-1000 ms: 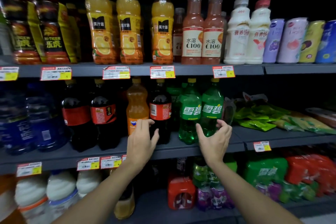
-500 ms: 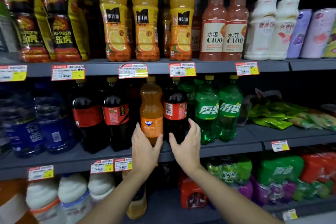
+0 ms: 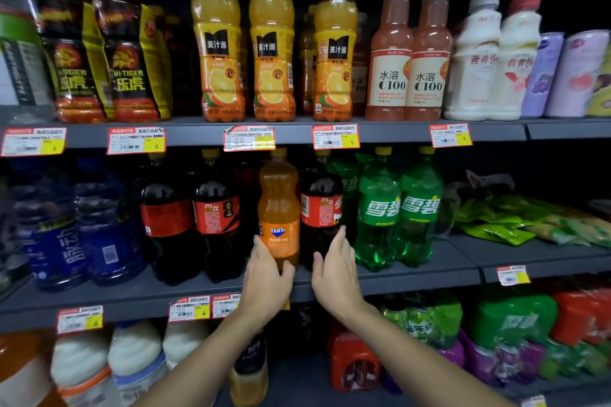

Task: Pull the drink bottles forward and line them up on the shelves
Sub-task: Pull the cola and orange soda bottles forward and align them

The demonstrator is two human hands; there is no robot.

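Head view looks straight at the middle shelf [image 3: 413, 276], where the orange Fanta bottle [image 3: 279, 205] stands upright touching a dark cola bottle [image 3: 320, 205], with two green Sprite bottles [image 3: 398, 208] just beside on the right and two more colas [image 3: 190, 218] to the left. The left hand [image 3: 264, 277] takes the Fanta low down, its fingers [image 3: 259, 246] pressed together along the bottle's left flank and the thumb across the lower front, so the base sits in the crook of the hand. The right hand [image 3: 334, 274] is at the foot of the cola next to it, fingers [image 3: 339, 241] straight and together in the gap toward the Sprite, thumb spread apart; whether they press the plastic I cannot tell. The step in hand looks like the facing-up of this mixed pair on the middle shelf, both of which seem to sit back from the shelf lip. The next move probably calls for sliding each bottle toward the edge above the price tags [image 3: 201, 307], keeping it upright and its label outward, and stopping level with the neighbours. Tall, narrow bottles held low may tip forward if pulled quickly.
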